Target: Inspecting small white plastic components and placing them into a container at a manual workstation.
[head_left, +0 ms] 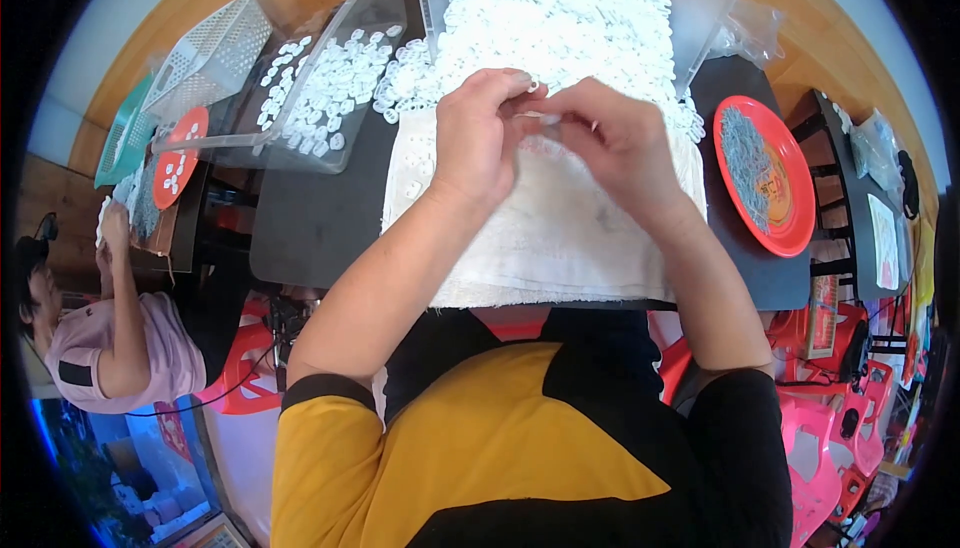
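Over a pale folded cloth (pixel 570 248), my two hands meet with their fingertips close together. My left hand (pixel 475 138) is closed, thumb and fingers pinched around a small white plastic piece (pixel 543 119). From the other side my right hand (pixel 625 143) pinches at the same piece, fingers curled; its exact grip is partly hidden and blurred. Just beyond my hands lies a large heap of small white plastic pieces (pixel 560 18), rounded and with holes. A few loose ones rest on the cloth beside my left wrist.
A clear plastic bin (pixel 330 148) with more white pieces stands to the left. A red round tray (pixel 800 218) holding thin metal pins (pixel 745 163) sits at the right. At the far left, another person (pixel 130 348) works beside a white basket (pixel 215 53) and a red plate (pixel 190 138).
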The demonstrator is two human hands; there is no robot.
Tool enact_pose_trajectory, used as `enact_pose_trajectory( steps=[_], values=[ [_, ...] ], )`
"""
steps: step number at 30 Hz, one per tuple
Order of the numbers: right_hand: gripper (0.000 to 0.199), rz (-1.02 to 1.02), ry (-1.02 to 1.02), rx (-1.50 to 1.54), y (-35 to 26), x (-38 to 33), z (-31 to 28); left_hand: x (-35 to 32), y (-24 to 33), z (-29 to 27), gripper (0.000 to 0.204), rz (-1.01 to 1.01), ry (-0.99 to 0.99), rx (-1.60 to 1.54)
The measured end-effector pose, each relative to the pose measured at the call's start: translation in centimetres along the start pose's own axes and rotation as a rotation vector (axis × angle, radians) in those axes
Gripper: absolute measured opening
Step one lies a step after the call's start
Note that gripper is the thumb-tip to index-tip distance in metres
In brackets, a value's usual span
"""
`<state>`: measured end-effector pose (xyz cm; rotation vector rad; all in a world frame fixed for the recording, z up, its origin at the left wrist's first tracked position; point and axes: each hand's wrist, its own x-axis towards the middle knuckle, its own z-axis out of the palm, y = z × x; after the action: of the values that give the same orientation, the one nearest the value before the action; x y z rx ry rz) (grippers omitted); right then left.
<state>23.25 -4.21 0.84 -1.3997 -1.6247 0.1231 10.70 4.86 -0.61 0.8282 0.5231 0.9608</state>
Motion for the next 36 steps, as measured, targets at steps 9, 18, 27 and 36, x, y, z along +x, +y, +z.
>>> enact_pose_trajectory(
  steps=[9, 18, 27, 36],
  values=[
    [0.029, -0.25, -0.015, -0.155, -1.6, -0.4, 2.5, -0.1, 1.5, -0.2, 0.022, -0.329, -0.149, -0.322],
    [0.025, 0.192, -0.099, 0.248, -2.1, -0.5, 2.3, -0.5, 1.2, 0.1, 0.023, -0.254, -0.111, -0.259],
    [0.013, 0.34, -0.056, 0.504, -1.6, -0.1, 1.5, -0.2, 1.0, 0.2, 0.014, -0.208, -0.048, -0.25],
    [0.013, 0.58, 0.023, 0.687, -0.4, 1.1, -2.3, 0.1, 1.0, -0.7, 0.007, -0.34, -0.244, -0.045]
  ],
)
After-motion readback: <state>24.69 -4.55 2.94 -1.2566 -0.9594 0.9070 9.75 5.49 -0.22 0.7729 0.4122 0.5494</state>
